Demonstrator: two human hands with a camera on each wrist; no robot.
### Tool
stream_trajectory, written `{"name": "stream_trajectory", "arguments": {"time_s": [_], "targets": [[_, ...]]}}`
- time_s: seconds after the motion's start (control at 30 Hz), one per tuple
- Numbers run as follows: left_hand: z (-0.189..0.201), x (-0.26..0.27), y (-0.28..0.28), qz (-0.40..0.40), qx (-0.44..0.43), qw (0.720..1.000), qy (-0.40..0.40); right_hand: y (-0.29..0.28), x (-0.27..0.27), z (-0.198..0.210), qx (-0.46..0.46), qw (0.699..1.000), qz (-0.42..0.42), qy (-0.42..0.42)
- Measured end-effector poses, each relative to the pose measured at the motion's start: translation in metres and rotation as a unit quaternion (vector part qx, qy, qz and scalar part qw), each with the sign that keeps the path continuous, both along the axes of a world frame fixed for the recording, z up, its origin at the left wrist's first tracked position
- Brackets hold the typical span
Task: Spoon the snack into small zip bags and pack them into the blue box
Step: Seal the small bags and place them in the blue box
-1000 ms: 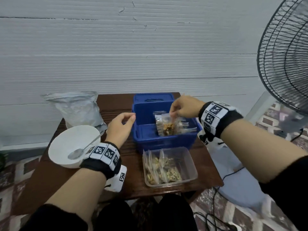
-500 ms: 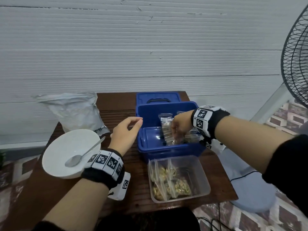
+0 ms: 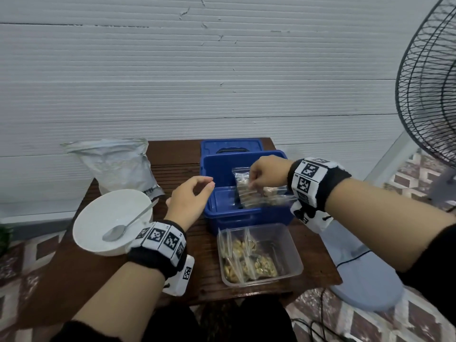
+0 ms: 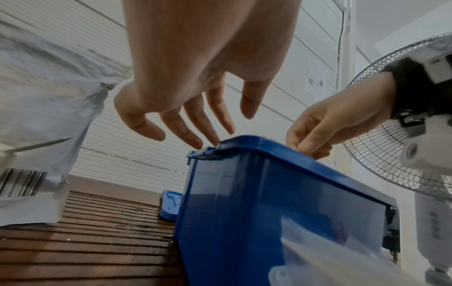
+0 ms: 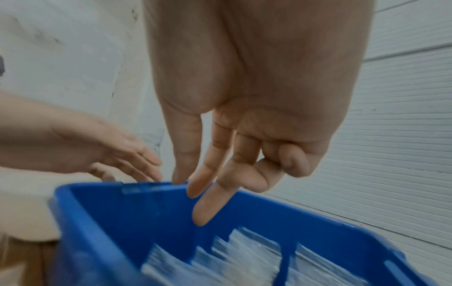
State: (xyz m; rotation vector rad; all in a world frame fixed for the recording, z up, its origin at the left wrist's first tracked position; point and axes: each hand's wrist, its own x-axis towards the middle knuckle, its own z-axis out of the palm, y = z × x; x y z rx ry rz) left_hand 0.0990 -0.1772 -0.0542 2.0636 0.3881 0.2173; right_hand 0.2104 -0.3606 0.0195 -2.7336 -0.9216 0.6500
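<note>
The blue box (image 3: 246,213) stands open at the back of the desk (image 3: 74,262), and several filled zip bags (image 3: 259,193) are already stood upright inside it at its right end. More filled bags (image 3: 246,260) are seen waiting in the clear tub (image 3: 291,265) just in front. The bowl (image 3: 98,218) looks emptied, so spooning is judged finished and packing partly done. The right hand (image 3: 267,172) is held over the packed bags; whether its fingers (image 5: 210,203) pinch one cannot be told. The left hand (image 3: 190,196) hovers beside the box's left rim, fingers loosely apart, nothing held. Open room remains in the box's left half.
</note>
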Motion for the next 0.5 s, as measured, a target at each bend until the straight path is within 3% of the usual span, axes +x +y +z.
{"name": "stream_trajectory", "arguments": {"time_s": [0.17,0.27,0.5], "targets": [[0.005,-0.020,-0.015,-0.012,0.012,1.000,0.005,-0.016,-0.058,0.000,0.063,0.997,-0.034,-0.005],[0.003,-0.032,-0.023,-0.019,0.020,1.000,0.004,-0.027,-0.093,-0.027,0.043,0.997,-0.066,-0.004],[-0.006,-0.056,-0.035,-0.036,0.023,0.999,-0.007,-0.029,-0.146,-0.085,0.020,0.973,-0.230,-0.025]]}}
